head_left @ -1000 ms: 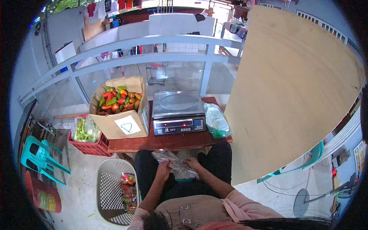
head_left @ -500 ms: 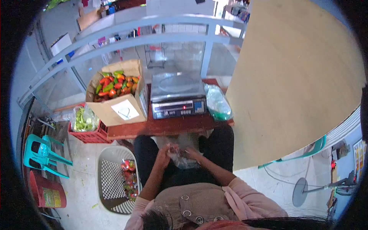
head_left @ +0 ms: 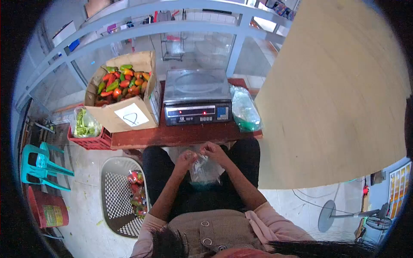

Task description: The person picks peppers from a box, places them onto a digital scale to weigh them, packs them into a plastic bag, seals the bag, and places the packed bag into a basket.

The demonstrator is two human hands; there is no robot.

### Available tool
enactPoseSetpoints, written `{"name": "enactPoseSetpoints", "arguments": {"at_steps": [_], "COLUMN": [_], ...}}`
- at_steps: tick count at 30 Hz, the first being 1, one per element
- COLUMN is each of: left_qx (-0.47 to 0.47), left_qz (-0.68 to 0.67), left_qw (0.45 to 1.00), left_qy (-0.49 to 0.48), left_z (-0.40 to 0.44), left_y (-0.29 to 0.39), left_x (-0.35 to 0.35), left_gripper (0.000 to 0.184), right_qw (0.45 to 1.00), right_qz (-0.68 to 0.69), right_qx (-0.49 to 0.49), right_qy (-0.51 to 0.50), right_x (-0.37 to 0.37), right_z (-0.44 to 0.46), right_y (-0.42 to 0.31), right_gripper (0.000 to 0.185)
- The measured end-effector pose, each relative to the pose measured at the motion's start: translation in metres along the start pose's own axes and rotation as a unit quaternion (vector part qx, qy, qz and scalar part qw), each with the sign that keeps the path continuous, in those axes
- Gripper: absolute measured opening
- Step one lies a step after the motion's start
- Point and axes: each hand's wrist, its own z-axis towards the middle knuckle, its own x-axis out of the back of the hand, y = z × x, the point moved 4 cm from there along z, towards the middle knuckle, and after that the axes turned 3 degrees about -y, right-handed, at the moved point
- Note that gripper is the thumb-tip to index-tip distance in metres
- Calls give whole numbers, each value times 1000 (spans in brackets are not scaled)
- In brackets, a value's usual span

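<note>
Over my lap, my left hand [head_left: 186,161] and my right hand [head_left: 214,152] pinch the top edge of a clear plastic bag [head_left: 204,170], a short distance apart. The bag hangs down between my thighs, with a greenish tint at its lower end. Beyond my hands, a digital scale [head_left: 197,96] with lit red digits stands on a red wooden bench [head_left: 172,136]; its metal pan carries nothing. To its left is an open cardboard box [head_left: 129,115] of red, green and orange peppers [head_left: 122,84]. A pack of clear plastic bags [head_left: 245,107] lies right of the scale.
On the floor at left, a light slatted basket [head_left: 115,193] holds bagged peppers [head_left: 137,193]. Further left are a red crate [head_left: 92,142] with bagged greens, a teal chair [head_left: 41,165] and a red bin [head_left: 47,210]. A large wooden board [head_left: 331,103] stands at right.
My hands have risen toward the bench and come closer together, and the bag now hangs upright from them. The view has tilted downward, so the bench and scale sit higher in it.
</note>
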Motion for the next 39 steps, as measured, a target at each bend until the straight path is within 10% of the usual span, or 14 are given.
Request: {"name": "enactPoseSetpoints", "arguments": {"at_steps": [5, 15, 25, 39], "left_qx": [-19, 10, 1, -55], "left_qz": [20, -27, 109, 140], "left_qw": [998, 999, 994, 985], "left_qy": [-63, -31, 10, 88], "left_z": [13, 45, 31, 41], "left_y": [-31, -110, -66, -84], "left_x": [-4, 23, 12, 24], "left_gripper": [23, 21, 31, 32], "right_qw": [993, 972, 981, 978], "right_qz": [-103, 159, 83, 86], "right_qx": [47, -81, -175, -181], "right_qy": [35, 153, -36, 57], "right_x": [12, 28, 8, 27], "right_z": [4, 2, 0, 1], "right_y": [36, 84, 62, 62], "right_gripper": [18, 20, 26, 32]}}
